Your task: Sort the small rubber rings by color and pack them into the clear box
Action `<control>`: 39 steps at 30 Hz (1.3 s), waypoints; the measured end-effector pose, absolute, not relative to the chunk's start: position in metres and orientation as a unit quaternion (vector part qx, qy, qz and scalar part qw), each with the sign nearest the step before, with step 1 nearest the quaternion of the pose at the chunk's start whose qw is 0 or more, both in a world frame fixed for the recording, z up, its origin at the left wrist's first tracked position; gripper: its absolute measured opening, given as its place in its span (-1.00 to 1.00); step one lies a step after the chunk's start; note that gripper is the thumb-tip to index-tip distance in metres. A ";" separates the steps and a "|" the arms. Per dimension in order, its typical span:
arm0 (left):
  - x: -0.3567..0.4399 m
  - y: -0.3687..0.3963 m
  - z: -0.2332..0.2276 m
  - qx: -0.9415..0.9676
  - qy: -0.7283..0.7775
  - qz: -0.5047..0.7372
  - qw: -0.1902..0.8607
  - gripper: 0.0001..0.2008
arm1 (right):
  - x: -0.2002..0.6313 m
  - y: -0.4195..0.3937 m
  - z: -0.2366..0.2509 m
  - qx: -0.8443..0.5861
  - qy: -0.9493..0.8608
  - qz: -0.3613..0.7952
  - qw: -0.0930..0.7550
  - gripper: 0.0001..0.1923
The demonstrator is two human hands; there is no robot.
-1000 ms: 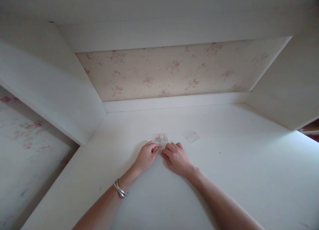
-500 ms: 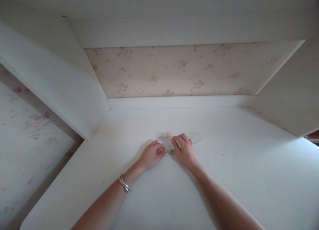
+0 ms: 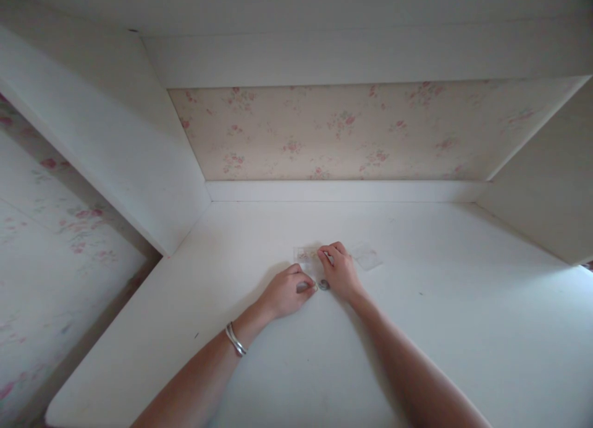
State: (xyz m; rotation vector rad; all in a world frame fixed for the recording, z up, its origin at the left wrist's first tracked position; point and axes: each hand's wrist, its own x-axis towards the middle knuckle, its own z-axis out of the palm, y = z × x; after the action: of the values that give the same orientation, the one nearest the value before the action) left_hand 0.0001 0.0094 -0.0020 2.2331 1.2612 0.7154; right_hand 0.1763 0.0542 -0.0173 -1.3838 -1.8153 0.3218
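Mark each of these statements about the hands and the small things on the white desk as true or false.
1. The left hand wears a bracelet at the wrist. True.
2. The right hand rests on a small clear packet. True.
3. A second clear packet lies left of both hands. False: it lies right of the right hand.
4. A small dark round piece lies on the desk between the hands. True.
5. The back wall is plain blue. False: it bears a pale floral pattern.
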 end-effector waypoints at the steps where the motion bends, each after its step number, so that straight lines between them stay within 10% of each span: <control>1: 0.000 0.010 -0.003 0.817 0.460 0.260 0.233 -0.84 | 0.176 0.055 -0.018 -0.549 -0.719 0.132 0.406 -0.78; 23: 0.000 0.007 0.000 0.822 0.457 0.263 0.216 -0.79 | 0.194 0.039 -0.014 -0.531 -0.709 0.167 0.433 -0.74; 39: 0.007 0.027 0.010 0.765 0.513 0.364 0.138 -0.76 | 0.180 0.000 0.015 -0.424 -0.891 0.024 0.161 -0.80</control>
State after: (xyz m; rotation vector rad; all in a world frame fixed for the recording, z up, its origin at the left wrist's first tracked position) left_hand 0.0067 0.0265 0.0097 2.2126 1.4827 1.0541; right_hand 0.1802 -0.0003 0.0154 -1.2104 -2.5441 0.0699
